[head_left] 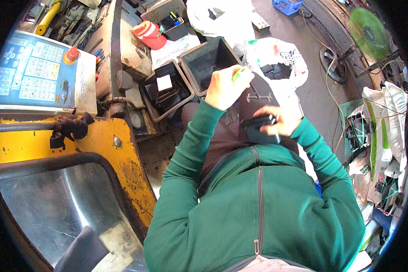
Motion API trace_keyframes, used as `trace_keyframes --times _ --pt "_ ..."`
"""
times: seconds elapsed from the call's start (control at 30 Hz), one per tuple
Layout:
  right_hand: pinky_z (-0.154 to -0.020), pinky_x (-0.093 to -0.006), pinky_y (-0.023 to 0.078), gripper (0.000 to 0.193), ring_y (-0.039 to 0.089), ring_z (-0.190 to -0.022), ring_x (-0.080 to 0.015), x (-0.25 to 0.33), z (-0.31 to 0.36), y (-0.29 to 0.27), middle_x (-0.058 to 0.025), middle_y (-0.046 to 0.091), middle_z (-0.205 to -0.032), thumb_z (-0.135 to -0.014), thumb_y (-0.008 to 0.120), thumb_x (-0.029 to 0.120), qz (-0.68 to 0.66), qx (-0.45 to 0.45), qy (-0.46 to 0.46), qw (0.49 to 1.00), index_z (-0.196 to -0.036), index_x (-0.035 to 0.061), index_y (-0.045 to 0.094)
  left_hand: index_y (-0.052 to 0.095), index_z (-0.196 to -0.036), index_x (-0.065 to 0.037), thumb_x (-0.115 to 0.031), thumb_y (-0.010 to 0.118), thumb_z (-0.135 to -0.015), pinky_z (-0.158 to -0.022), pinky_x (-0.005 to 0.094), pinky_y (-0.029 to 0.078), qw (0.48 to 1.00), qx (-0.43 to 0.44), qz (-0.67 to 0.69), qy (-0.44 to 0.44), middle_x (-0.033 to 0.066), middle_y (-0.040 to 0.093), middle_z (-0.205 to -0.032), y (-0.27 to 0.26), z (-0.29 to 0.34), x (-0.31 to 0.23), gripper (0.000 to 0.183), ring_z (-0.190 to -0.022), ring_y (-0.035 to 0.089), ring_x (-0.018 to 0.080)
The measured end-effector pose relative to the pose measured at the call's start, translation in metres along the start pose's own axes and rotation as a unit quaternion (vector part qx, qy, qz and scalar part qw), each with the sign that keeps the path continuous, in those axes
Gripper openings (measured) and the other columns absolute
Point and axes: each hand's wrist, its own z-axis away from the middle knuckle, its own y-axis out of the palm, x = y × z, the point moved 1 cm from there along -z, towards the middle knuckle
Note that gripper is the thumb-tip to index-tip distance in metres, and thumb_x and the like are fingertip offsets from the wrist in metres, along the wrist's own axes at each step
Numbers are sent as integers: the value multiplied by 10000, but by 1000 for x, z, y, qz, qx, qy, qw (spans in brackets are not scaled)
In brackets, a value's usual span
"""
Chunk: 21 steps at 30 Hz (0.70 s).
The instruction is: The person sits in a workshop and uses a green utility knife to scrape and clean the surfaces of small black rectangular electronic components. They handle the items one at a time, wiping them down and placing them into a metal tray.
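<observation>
My left hand (226,87) is raised over my thighs, its fingers closed around a small bright green tool (241,75) whose kind I cannot make out. Over my lap, my right hand (280,120) is slightly blurred; its thumb and fingers bend around a black plastic part (258,129). A small pale grey piece with crossbars (259,96) shows on my dark trouser leg between the hands. Just beyond my left hand stands a deep grey bin (203,50). Beside it is a second, dark bin (191,86) with a white card (164,82) in it.
A white plastic bag (299,68) with black pieces lies ahead. On the left are a blue control panel (31,68) with a red knob and a yellow machine frame (127,167). A red jug (150,35), a green fan (369,34) and white sacks (378,122) stand around.
</observation>
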Motion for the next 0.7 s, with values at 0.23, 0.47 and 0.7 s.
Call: trace_keyframes --times 0.23,0.47,0.7 --pt "-792 -306 444 406 552 -866 -143 -43 17 -38 -22 613 -909 -724 743 272 5 -168 12 986 -1062 74 632 627 -870 -8 -123 635 -865 -594 252 493 920 -316 137 188 52 662 -774 -31 -44 -8 115 -674 609 84" --pt "-886 -299 439 399 565 -956 -136 -48 0 -62 -50 621 -1034 -823 668 278 -117 -112 34 986 -1126 24 617 643 -1011 -4 -285 641 -846 -756 307 509 887 -394 -172 164 161 665 -958 -105 -175 29 326 -852 646 254" --pt "-865 -313 497 433 626 -965 -181 -50 4 -68 -99 649 -1050 -865 627 348 -383 -148 75 909 -1163 37 580 666 -962 -60 -376 632 -850 -721 342 506 960 181 -126 171 78 666 -855 54 -40 47 337 -739 609 229"
